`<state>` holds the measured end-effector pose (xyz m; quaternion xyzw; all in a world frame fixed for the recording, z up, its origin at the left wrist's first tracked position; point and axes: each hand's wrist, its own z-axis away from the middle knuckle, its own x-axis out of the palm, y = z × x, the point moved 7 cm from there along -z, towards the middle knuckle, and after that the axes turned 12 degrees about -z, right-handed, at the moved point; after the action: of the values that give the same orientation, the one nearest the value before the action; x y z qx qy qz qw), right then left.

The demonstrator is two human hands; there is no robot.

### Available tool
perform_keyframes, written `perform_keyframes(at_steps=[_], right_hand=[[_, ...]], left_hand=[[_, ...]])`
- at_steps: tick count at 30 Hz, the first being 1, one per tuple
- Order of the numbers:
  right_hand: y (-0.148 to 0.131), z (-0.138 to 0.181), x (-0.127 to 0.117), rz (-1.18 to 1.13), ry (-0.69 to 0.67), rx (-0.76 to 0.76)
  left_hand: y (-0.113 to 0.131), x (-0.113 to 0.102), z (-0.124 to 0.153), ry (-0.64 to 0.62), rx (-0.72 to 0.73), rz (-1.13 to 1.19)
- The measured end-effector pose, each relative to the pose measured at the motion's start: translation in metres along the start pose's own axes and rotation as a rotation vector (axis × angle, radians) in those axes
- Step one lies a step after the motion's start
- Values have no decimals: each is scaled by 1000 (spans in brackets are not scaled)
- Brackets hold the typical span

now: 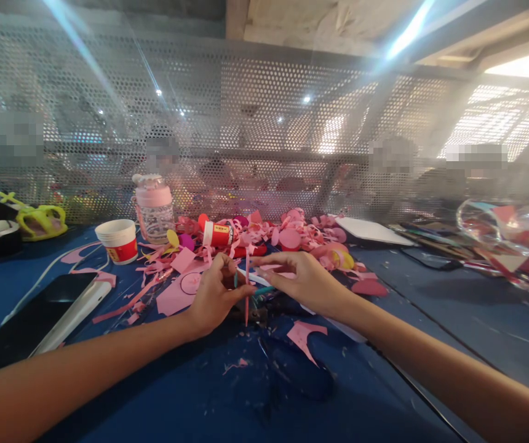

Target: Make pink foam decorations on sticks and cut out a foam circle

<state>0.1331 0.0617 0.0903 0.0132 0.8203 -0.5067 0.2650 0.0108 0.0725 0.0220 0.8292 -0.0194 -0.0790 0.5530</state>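
In front of me, my left hand [216, 292] is closed, thumb and finger pinching a thin pink paper piece [246, 307] that stands upright, seen edge-on. From the right, my right hand [306, 280] comes in with fingers pinched around a thin teal stick [263, 290], which reaches toward the pink piece. Whether the stick passes through the paper is hard to tell. Below the hands lie scissors with dark loop handles [313, 386], partly lost against the blue table. Near them is a cut pink paper offcut [302, 335].
Pink scraps [290, 240] pile up behind my hands, with a tipped red-and-white cup [217, 234] among them. Left stand a paper cup [117, 241], a pink-lidded bottle [154, 209] and a black phone [29, 314]. A white pad [373, 232] and clear plastic bag [518, 237] lie right.
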Motion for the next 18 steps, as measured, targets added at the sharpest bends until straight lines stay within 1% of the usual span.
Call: perform_keyframes(at_steps=[2, 4, 7, 10, 18], right_hand=[[3, 0, 8, -74, -82, 18], [6, 1, 11, -114, -107, 42], [8, 2, 12, -130, -96, 66], [6, 2, 13, -143, -96, 56], [6, 3, 15, -116, -78, 36]], left_hand=[[-1, 0, 0, 1, -10, -14], [-2, -1, 0, 9, -10, -31], [-1, -1, 1, 11, -10, -22], [-1, -1, 1, 0, -24, -11], [0, -1, 2, 14, -5, -84]])
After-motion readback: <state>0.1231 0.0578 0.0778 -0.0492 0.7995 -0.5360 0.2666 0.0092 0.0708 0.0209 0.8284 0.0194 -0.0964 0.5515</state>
